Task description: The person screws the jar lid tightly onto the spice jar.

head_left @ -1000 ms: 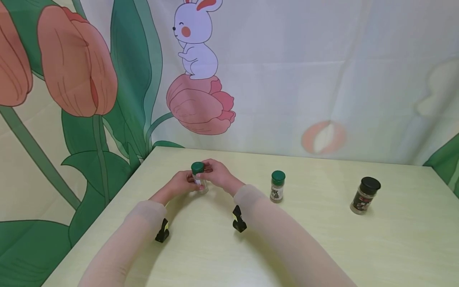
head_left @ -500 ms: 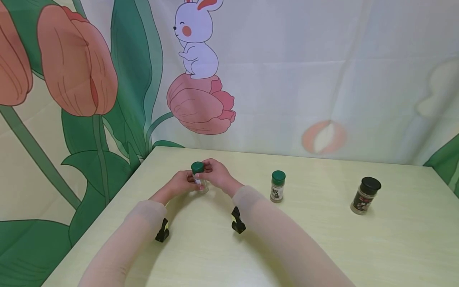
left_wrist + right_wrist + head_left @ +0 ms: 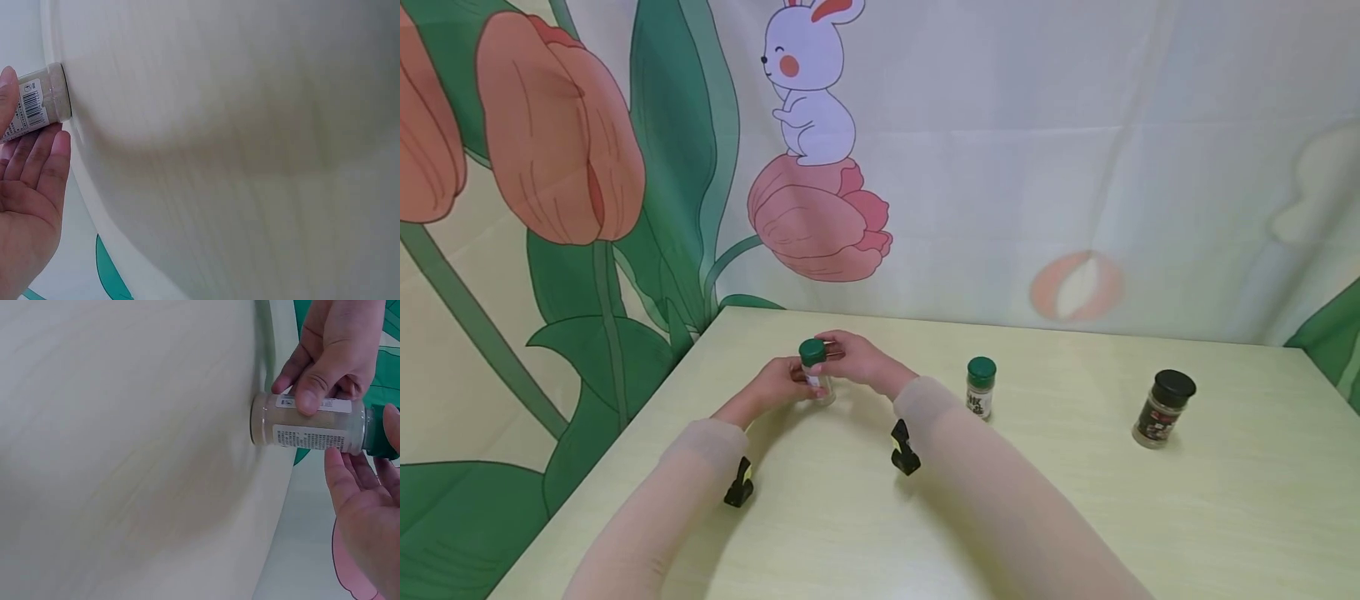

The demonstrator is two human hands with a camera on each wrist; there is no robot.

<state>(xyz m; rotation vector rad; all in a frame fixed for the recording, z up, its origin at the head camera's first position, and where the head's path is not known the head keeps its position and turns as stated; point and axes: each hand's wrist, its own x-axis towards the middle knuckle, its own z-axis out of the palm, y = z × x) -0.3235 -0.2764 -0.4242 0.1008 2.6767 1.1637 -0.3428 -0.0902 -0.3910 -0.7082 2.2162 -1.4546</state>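
A clear spice jar (image 3: 822, 383) with a green cap (image 3: 812, 351) and a white label stands upright at the left of the table. My left hand (image 3: 775, 384) holds its body, thumb on one side and fingers on the other; the left wrist view shows this hand (image 3: 28, 206) close to the jar's base. My right hand (image 3: 859, 360) is up at the cap. In the right wrist view, the right hand's (image 3: 369, 515) thumb lies on the green cap (image 3: 379, 430), with fingers on the opposite side. One fingertip is by the label. Powder fills much of the jar (image 3: 309, 422).
A second green-capped spice jar (image 3: 981, 386) stands right of my hands, its base partly behind my right sleeve (image 3: 985, 467). Farther right is a black-capped jar (image 3: 1163, 408) with a dark label. A printed curtain (image 3: 970, 192) hangs behind the pale table (image 3: 820, 517).
My right wrist and forearm have shifted slightly right and turned, and the sleeve now covers the second jar's base. The left hand and the held jar have stayed put.
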